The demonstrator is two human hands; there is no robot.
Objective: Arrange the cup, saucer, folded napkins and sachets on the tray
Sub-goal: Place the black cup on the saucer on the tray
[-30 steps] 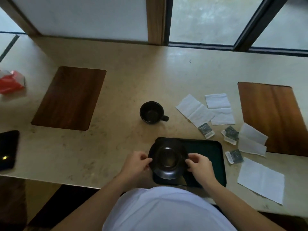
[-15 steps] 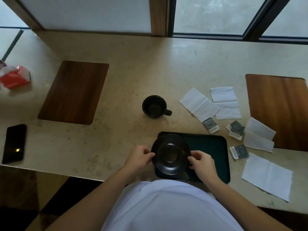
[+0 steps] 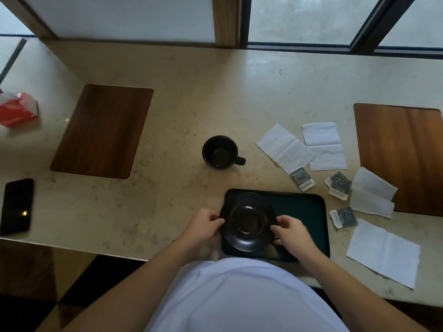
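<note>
Nearest the body, both hands are on the saucer (image 3: 248, 221): left hand (image 3: 203, 227) pinching its left rim, right hand (image 3: 291, 232) pinching the right rim, fingers (image 3: 275, 227) of each closed on the edge. That saucer sits over the left end of the dark tray (image 3: 309, 212), its left edge reaching the tray's rim; whether it is fully set down I cannot tell. Now the relation that matters: the cup (image 3: 220, 151) stands straight ahead of the saucer on the surface (image 3: 167, 200), beyond the tray's far edge, handle pointing right. It's apart from both hands, roughly between them, so either could reach forward; the handle side favours the right, I'd judge. Off to the right, near the tray, lie the sachets (image 3: 344, 216) and, further out, the napkins (image 3: 382, 250), mostly unfolded, all on the right hand's side. Nothing but the saucer is on the tray yet, so it's early going.
</note>
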